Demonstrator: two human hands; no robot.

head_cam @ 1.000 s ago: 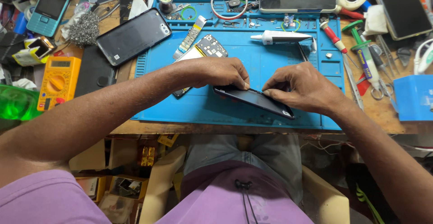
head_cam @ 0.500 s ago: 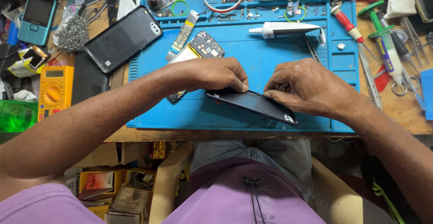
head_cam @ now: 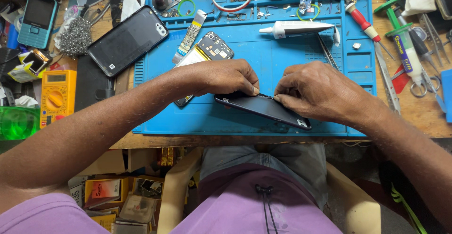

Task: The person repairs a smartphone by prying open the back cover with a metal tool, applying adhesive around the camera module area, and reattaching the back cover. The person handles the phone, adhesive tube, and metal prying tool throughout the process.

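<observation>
A dark phone back cover lies tilted on the blue work mat near its front edge. My left hand grips the cover's left end, fingertips pinched on its top edge. My right hand presses on the same top edge from the right, fingertips almost meeting the left hand's. Under my left hand lies an opened phone body with its circuit board and pale battery showing; its lower part is hidden by the hand.
A white glue tube, tweezers and screwdrivers lie on the mat's right. A black phone, a teal keypad phone, steel wool and a yellow multimeter sit left. A green container stands at the far left.
The view has shifted slightly. Both hands stay on the dark cover, with the fingertips drawn a little closer together along its top edge.
</observation>
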